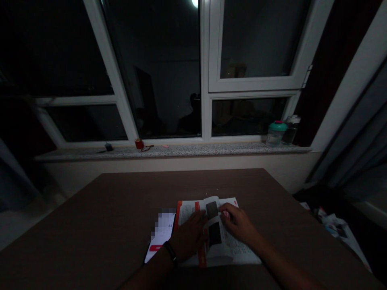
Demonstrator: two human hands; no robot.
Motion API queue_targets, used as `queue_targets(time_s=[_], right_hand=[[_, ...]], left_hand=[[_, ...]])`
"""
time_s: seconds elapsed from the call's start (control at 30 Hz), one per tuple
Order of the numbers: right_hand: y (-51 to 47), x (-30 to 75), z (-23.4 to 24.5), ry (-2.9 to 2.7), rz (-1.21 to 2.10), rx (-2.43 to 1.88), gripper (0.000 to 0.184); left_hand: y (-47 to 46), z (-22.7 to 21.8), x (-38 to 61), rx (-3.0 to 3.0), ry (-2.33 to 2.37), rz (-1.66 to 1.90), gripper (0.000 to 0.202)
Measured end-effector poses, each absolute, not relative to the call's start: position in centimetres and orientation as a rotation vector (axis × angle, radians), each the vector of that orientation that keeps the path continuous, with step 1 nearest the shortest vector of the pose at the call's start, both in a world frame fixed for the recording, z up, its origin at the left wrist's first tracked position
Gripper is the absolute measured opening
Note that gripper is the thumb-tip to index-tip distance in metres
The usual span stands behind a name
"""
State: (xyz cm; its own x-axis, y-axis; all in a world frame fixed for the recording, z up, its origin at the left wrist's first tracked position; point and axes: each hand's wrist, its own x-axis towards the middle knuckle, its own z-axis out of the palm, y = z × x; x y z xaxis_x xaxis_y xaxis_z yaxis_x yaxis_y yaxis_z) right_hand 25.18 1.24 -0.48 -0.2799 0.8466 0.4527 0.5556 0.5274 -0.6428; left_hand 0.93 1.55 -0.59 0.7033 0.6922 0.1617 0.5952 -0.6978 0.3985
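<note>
An open book (242,246) lies on the table, with white pages, red-orange strips and printed text. One page (215,233) with two dark pictures bulges up near the middle. My left hand (191,237), a dark band on its wrist, rests on the left side of the book with its fingers stretched toward the fold. At the right edge of the bulging page, my right hand (237,221) is closed, its index finger and thumb tips meeting the page. Something pinkish shows between those fingers, too small to name. A phone (163,231) with a lit screen lies left of the book, beside my left forearm.
The brown table (121,209) reaches to the wall under a window. On the stone sill (193,150) stand a red jar (139,143), a small dark bottle (109,147), a green-lidded shaker bottle (274,133) and a clear bottle (290,129). Papers (340,229) lie beyond the table's right edge.
</note>
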Motion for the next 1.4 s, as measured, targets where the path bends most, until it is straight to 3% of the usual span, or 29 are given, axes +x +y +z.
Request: queue_targets(time_s=[0.5, 0.7, 1.4], right_hand=[[1.6, 25.4, -1.5, -2.065, 0.464, -1.048, 0.034], [1.4, 25.3, -1.3, -2.08, 0.458, -1.044, 0.036], [1.1, 24.8, -1.2, -2.157, 0.465, -1.055, 0.034]], left_hand=[[1.4, -0.4, 1.0, 2.654, 1.082, 0.438, 0.046], [1.1, 0.2, 1.2, 2.615, 1.426, 0.479, 0.037], [1.0, -0.2, 1.4, 2.649, 1.236, 0.554, 0.057]])
